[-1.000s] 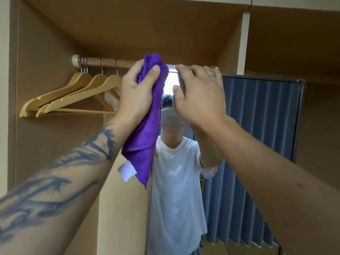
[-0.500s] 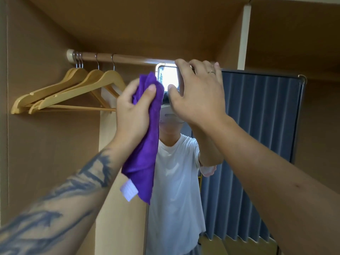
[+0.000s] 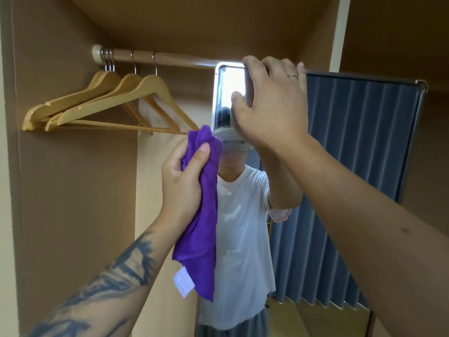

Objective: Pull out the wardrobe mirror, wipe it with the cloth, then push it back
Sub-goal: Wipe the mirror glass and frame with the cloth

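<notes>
The pulled-out wardrobe mirror [image 3: 352, 166] stands upright in front of me, reflecting a person in a white shirt and a grey-blue curtain. My right hand [image 3: 269, 103] holds the mirror's top edge, fingers over the rim and thumb on the glass. My left hand [image 3: 184, 176] grips a bunched purple cloth [image 3: 201, 215] against the mirror's left edge, about a third of the way down. The cloth's tail with a white label hangs below my fist.
A wooden rail [image 3: 170, 60] runs across the wardrobe top with several wooden hangers [image 3: 109, 105] at the left. Brown wardrobe walls [image 3: 73, 215] close in on the left side and behind the mirror.
My left hand with the cloth has slid down the mirror's left edge from the top corner to below the hangers. My right hand has stayed on the top edge.
</notes>
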Motion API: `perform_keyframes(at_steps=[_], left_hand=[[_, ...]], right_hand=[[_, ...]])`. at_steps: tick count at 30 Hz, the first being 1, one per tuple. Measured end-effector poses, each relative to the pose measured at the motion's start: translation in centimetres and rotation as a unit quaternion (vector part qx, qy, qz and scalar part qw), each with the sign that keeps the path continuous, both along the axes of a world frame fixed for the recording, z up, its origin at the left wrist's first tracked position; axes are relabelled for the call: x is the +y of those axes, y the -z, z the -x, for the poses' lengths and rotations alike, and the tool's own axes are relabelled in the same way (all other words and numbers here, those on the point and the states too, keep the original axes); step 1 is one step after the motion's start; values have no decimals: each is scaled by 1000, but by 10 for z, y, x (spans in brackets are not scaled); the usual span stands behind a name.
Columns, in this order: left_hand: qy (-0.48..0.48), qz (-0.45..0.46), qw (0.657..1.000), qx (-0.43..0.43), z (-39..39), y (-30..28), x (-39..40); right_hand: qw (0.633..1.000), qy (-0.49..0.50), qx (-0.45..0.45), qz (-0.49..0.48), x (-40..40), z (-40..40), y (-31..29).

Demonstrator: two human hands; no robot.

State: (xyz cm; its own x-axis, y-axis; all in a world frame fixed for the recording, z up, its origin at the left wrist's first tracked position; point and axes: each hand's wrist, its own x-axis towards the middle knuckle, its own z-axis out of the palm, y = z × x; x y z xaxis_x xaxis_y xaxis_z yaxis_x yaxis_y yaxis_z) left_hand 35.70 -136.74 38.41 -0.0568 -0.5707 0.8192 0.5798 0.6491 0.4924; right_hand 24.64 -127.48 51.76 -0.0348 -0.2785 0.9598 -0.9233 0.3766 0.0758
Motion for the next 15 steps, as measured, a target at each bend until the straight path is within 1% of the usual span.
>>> perform_keyframes(at_steps=[2,4,9,11,15], left_hand=[[11,-10,1000,-7,-2,12,1],[10,-12,1000,-10,-5,5,0],[-7,27,999,-23,-12,-57,-3],[-8,31,999,-21,-11,-70,-3],[11,-9,1000,-9,-6,-55,1]], right_hand=[[1000,-3,-5,2,0,-1,0],[1000,-3,-7,0,1,-1,-1],[1000,-7,-11,-3,2,-2,-2],[1000,-9,-12,-6,3,-2,-2],[1000,-10,-13,-14,6,-2,-3]])
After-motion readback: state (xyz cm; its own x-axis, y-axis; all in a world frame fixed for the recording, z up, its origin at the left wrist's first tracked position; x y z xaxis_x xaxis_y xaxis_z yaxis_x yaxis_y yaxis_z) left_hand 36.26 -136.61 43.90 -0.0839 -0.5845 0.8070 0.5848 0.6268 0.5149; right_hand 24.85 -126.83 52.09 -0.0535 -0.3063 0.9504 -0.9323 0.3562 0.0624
